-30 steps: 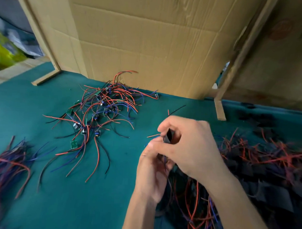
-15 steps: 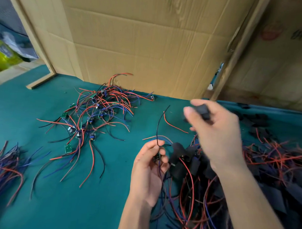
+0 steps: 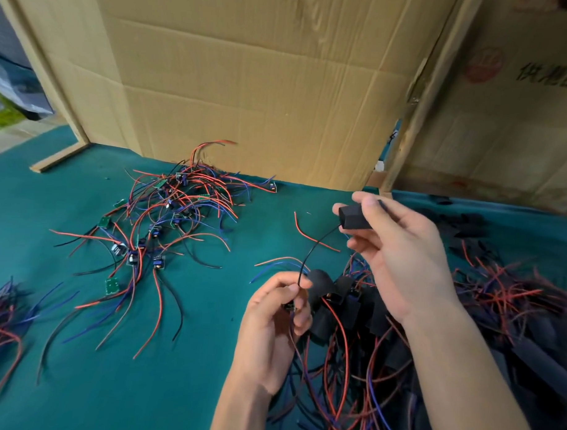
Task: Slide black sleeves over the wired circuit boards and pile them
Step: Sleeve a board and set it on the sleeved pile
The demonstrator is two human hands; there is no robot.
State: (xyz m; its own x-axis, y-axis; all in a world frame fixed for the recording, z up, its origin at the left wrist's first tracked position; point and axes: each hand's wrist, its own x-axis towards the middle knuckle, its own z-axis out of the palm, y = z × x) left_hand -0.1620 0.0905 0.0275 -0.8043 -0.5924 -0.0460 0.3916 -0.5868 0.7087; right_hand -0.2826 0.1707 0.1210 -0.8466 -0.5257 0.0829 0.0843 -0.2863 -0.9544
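Two bare hands raised apart above the work

The right hand (image 3: 400, 251) was lifted higher and farther out, thumb and fingers pinched closed on a black sleeve (image 3: 356, 217). The left hand (image 3: 272, 327) sat lower and nearer, fingers curled, fingertips pinching thin wires (image 3: 309, 257); both forearms bare.

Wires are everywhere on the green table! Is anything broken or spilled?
Nothing looks broken. The bare circuit boards lie in a loose tangle of red, blue and black wires on the green table, and sleeved ones pile up at the right. That seems to be work sorted into heaps. The right hand holds a black sleeve.
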